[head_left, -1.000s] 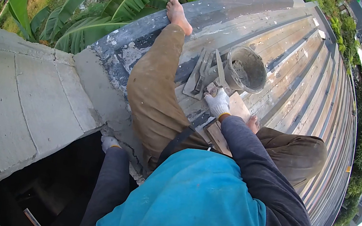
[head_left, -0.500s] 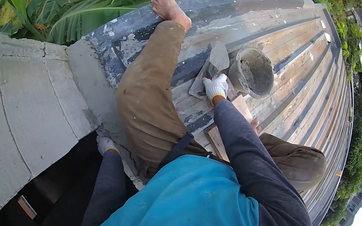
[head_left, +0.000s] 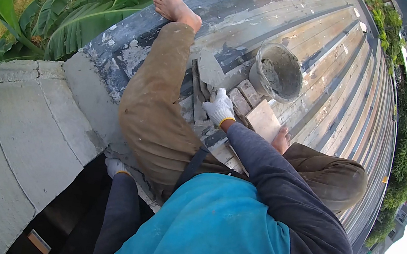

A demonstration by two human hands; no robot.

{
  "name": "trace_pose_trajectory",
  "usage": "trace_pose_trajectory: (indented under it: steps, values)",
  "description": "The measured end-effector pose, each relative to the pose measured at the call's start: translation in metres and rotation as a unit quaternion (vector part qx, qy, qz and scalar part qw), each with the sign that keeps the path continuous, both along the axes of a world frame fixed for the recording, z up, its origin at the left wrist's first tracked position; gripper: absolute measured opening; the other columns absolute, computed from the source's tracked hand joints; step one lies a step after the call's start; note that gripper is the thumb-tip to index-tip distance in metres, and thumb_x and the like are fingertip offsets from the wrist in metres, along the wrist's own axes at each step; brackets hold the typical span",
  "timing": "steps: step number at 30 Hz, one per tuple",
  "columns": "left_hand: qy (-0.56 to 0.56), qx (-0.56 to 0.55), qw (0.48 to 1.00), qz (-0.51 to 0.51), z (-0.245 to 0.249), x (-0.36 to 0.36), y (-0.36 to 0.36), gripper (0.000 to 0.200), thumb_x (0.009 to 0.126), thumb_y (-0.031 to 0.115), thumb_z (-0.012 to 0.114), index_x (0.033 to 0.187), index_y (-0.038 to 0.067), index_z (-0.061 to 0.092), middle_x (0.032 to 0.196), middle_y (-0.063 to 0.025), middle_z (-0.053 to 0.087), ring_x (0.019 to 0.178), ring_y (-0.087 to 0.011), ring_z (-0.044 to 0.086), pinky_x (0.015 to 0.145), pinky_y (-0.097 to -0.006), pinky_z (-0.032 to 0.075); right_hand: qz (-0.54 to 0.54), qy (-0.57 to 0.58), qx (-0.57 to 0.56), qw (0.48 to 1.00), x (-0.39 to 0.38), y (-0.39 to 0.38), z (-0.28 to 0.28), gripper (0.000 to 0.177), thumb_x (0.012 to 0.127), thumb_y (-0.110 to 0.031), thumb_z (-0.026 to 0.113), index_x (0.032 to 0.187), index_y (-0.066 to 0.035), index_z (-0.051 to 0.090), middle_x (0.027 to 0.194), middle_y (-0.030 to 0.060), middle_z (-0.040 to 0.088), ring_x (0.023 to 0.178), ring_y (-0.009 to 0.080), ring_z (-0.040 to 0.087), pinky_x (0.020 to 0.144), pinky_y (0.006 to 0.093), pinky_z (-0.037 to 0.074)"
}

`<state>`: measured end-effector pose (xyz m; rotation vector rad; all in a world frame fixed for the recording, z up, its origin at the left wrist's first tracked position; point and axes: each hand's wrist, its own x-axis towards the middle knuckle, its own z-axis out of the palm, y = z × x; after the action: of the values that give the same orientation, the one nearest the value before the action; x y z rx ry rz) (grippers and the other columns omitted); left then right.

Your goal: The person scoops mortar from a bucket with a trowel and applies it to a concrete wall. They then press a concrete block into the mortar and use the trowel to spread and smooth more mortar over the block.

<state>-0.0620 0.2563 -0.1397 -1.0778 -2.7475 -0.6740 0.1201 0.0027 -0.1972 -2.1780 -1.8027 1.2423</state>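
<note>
My right hand (head_left: pixel 220 107), in a white knit glove, is closed around the handle of a trowel. The trowel's grey, mortar-smeared blade (head_left: pixel 209 69) points away from me, over the metal roof. Beside it, a long dark flat tool or strip (head_left: pixel 196 94) lies on the roof, partly hidden by the hand. A clear plastic bucket (head_left: pixel 281 75) with grey mortar inside stands just beyond, to the right. My left hand (head_left: pixel 115 167), also gloved, rests low at the rough edge of the concrete wall (head_left: pixel 12 123). Its fingers are mostly hidden.
Flat tile pieces (head_left: pixel 267 120) lie by my right foot (head_left: pixel 281 140). My left leg (head_left: pixel 153 92) stretches along the roof's mortar-spotted edge. Ribbed metal roofing (head_left: pixel 339 79) extends to the right. Below the wall is a dark opening (head_left: pixel 67 212). Banana leaves (head_left: pixel 87 23) hang beyond the roof.
My right hand has come back toward me and left with the trowel, away from the bucket. More tile pieces now show beside the bucket. The left hand stays at the wall edge.
</note>
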Motion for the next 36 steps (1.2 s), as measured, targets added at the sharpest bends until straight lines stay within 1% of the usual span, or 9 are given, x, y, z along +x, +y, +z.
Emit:
trace_pose_trajectory:
  steps: [6,7,8,9,13,17,19,25,36]
  values:
    - [0.0,0.016,1.0,0.004,-0.009,-0.004,0.005,0.077,0.058,0.019,0.085,0.118,0.004,0.039,0.118,-0.0119,0.053,0.118,-0.0263,0.053,0.099,-0.0313,0.043,-0.044,0.012,0.094,0.995,0.017,0.023,-0.006,0.036,0.087,-0.027,0.062,0.11,-0.002,0.051,0.1,0.0267,0.066,0.091,0.0452,0.066,0.082,0.0506,0.053]
    - [-0.015,-0.004,1.0,-0.017,-0.006,-0.002,0.002,0.078,0.058,0.019,0.085,0.118,0.004,0.039,0.118,-0.0121,0.053,0.118,-0.0266,0.052,0.099,-0.0314,0.042,-0.228,0.188,-0.013,0.955,0.018,0.031,-0.015,0.037,0.089,-0.035,0.059,0.112,-0.006,0.053,0.101,0.021,0.065,0.087,0.0445,0.065,0.076,0.0543,0.053]
    - [-0.015,-0.004,1.0,-0.019,-0.001,-0.001,0.001,0.078,0.058,0.019,0.085,0.118,0.004,0.039,0.118,-0.0121,0.053,0.118,-0.0266,0.052,0.099,-0.0314,0.042,-0.394,0.35,-0.119,0.841,0.019,0.039,-0.026,0.039,0.092,-0.042,0.056,0.113,-0.009,0.054,0.101,0.0153,0.064,0.083,0.0438,0.064,0.07,0.058,0.053]
    - [-0.013,-0.005,1.0,-0.01,-0.006,-0.003,0.004,0.079,0.057,0.019,0.085,0.119,0.003,0.039,0.118,-0.0122,0.053,0.118,-0.0268,0.052,0.099,-0.0316,0.042,-0.421,0.43,-0.137,0.787,0.031,0.047,-0.06,0.04,0.095,-0.044,0.052,0.118,-0.011,0.053,0.101,0.0128,0.059,0.079,0.0405,0.063,0.064,0.0585,0.054]
    - [-0.015,0.006,1.0,-0.004,-0.006,-0.003,0.006,0.083,0.055,0.019,0.086,0.12,0.002,0.038,0.119,-0.0126,0.053,0.117,-0.0277,0.052,0.1,-0.032,0.042,-0.513,0.431,-0.162,0.724,0.027,0.07,-0.05,0.044,0.098,-0.041,0.051,0.124,-0.006,0.048,0.105,0.0187,0.058,0.08,0.0392,0.064,0.069,0.0548,0.057]
    - [-0.016,-0.003,1.0,-0.018,-0.006,-0.004,0.005,0.079,0.057,0.019,0.085,0.119,0.002,0.04,0.118,-0.0123,0.054,0.115,-0.0274,0.054,0.098,-0.0321,0.043,-0.54,0.432,-0.155,0.706,0.022,0.078,-0.054,0.049,0.099,-0.043,0.049,0.125,-0.002,0.046,0.104,0.0195,0.058,0.08,0.0377,0.064,0.07,0.0531,0.058]
    - [0.023,0.031,0.999,0.03,-0.024,-0.01,0.021,0.047,0.073,0.008,0.076,0.108,0.006,0.044,0.107,-0.0082,0.054,0.108,-0.0258,0.056,0.089,-0.0325,0.045,-0.538,0.447,-0.151,0.699,0.021,0.08,-0.058,0.048,0.1,-0.044,0.047,0.121,-0.001,0.047,0.1,0.0188,0.058,0.078,0.036,0.064,0.068,0.0507,0.059]
    - [0.026,0.039,0.999,0.017,-0.019,-0.003,0.013,0.052,0.07,0.011,0.079,0.108,0.005,0.044,0.104,-0.0083,0.055,0.105,-0.0262,0.056,0.087,-0.0331,0.045,-0.556,0.464,-0.163,0.67,0.022,0.083,-0.056,0.041,0.099,-0.044,0.045,0.107,-0.005,0.054,0.088,0.0157,0.056,0.07,0.0332,0.061,0.062,0.0484,0.057]
    - [0.019,0.015,1.0,0.003,-0.029,-0.005,0.016,0.068,0.06,0.016,0.083,0.113,0.004,0.042,0.112,-0.0104,0.055,0.11,-0.0269,0.055,0.093,-0.032,0.044,-0.502,0.616,-0.201,0.573,0.049,0.06,-0.063,0.037,0.101,-0.039,0.043,0.116,-0.007,0.054,0.086,0.0089,0.057,0.069,0.0274,0.06,0.062,0.0424,0.056]
